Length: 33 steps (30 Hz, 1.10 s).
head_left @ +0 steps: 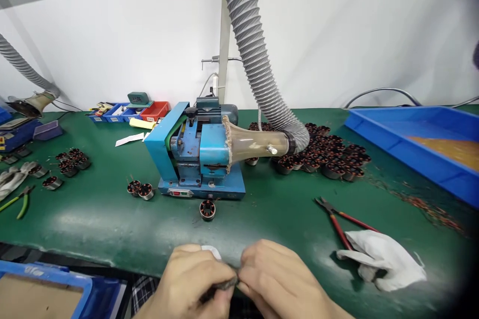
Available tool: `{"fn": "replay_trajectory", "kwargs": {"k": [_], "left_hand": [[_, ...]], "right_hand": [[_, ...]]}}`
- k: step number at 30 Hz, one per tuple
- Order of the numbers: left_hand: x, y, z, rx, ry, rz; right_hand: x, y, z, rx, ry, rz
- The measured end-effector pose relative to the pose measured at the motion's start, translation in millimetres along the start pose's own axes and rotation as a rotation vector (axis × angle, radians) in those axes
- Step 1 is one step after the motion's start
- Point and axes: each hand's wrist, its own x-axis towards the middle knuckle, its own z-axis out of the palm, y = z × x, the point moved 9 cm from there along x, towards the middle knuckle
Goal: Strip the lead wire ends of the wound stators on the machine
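Along the back of the green tabletop [108, 224], a digital clock [138, 98] stands by small blue bins [114, 118] and a red bin [147, 117], with a white paper strip [129, 139] nearby, green-handled pliers [24, 204] and a second corrugated hose [24, 66] at far left, and a large blue tray [402, 152] at right.

My left hand [192, 276] and right hand [280, 279] sit side by side at the bottom centre of the frame. Beyond them, mid-frame on my workbench [112, 224], stands the machine [192, 154]. One coil ring [207, 217] lies just before its base; a pair of rings [145, 191] sits to its left. A heap of rings [331, 157] spreads to its right, near the tray [400, 152] at the right edge. Lower right, pliers [337, 224] lie with a glove [392, 259] against their handles. A crate [84, 289] occupies the bottom left corner.
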Motion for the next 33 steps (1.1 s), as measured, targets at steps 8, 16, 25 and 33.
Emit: {"fn": "replay_trajectory", "kwargs": {"k": [8,16,25,33], "left_hand": [[-4.8,22.2,4.4,0.305,-0.024,0.268],[0.6,10.6,7.0,0.131,-0.008,0.132],[4.4,28.8,10.9,0.281,-0.044,0.321],[3.8,28.8,17.0,0.197,-0.016,0.275]], "right_hand": [[-18.6,42.6,29.1,0.618,-0.226,0.639],[-9.1,-3.7,-5.0,-0.136,-0.030,-0.058],[-26.4,46.3,19.8,0.683,-0.246,0.641],[-16.2,15.2,-6.0,0.076,-0.111,0.145]]}}
